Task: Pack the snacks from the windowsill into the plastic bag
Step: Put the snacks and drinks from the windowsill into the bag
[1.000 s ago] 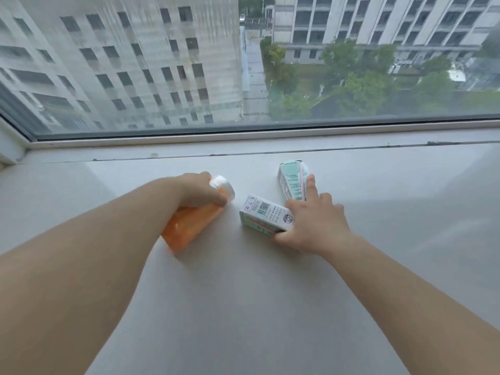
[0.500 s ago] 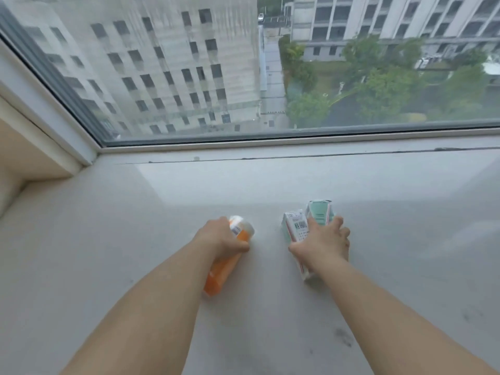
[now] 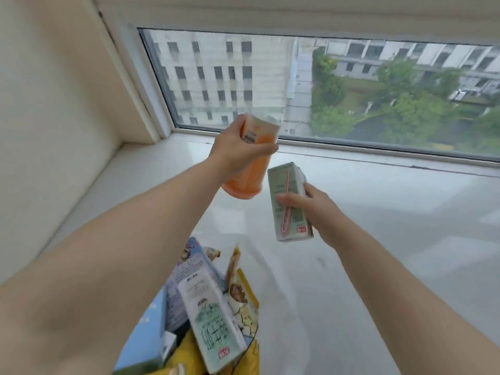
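Snacks already packed stand in the plastic bag point(image 3: 266, 307) at the lower left: a green-and-white milk carton point(image 3: 213, 323), a bluish carton point(image 3: 186, 274) behind it, and yellow snack packets point(image 3: 243, 301) beside them. The bag's clear film is hard to see; its mouth seems open upward.

Above the bag, my left hand point(image 3: 238, 152) holds the orange drink bottle point(image 3: 249, 163) in the air, fingers wrapped around its upper half. The bottle looks full, so I judge it rather heavy and its smooth wall a bit slippery; holding it around the middle is safest.

To the right, my right hand point(image 3: 311, 209) grips a green drink carton point(image 3: 289, 201) by its long sides, thumb on the front face where the straw is attached. Whether a second carton lies behind it, I cannot tell. The carton is stiff but can dent if I squeeze too much, so I keep the pressure on the edges.

Both drinks are lifted off the windowsill point(image 3: 392, 212) and near the bag. I think the heavy bottle should go down low, not on the soft packets.
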The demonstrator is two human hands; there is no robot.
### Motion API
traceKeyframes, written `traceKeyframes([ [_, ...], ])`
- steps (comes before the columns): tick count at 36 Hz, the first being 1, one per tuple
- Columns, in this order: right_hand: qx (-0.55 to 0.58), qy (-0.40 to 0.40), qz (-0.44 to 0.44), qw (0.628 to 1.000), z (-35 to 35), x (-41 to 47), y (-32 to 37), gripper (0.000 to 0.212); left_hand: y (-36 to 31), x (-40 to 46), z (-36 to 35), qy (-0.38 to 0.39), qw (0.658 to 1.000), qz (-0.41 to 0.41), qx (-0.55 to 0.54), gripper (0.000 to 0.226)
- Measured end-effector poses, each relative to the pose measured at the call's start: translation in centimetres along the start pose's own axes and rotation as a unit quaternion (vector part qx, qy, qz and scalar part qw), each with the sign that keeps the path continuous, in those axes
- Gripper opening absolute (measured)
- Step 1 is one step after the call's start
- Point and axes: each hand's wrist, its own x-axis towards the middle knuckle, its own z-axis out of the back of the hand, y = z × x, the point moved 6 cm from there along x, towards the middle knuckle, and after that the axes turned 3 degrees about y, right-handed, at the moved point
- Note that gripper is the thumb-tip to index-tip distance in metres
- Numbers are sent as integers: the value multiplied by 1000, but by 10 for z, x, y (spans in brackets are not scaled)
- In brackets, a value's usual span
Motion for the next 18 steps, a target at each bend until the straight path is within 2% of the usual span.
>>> traceKeyframes([
  [3, 17, 51, 25, 998, -26, -34, 14, 40, -14, -42, 26, -19, 998, -27, -44, 39],
  [10, 28, 148, 45, 988, -90, -94, 14, 40, -8, -141, 85, -60, 994, -49, -81, 43],
  [15, 8, 155, 45, 987, -133, -114, 13, 52, 15, -195, 118, -116, 989, -63, -69, 42],
  [18, -40, 134, 49, 989, -158, -120, 12, 52, 39, -221, 130, -162, 984, -53, -56, 54],
])
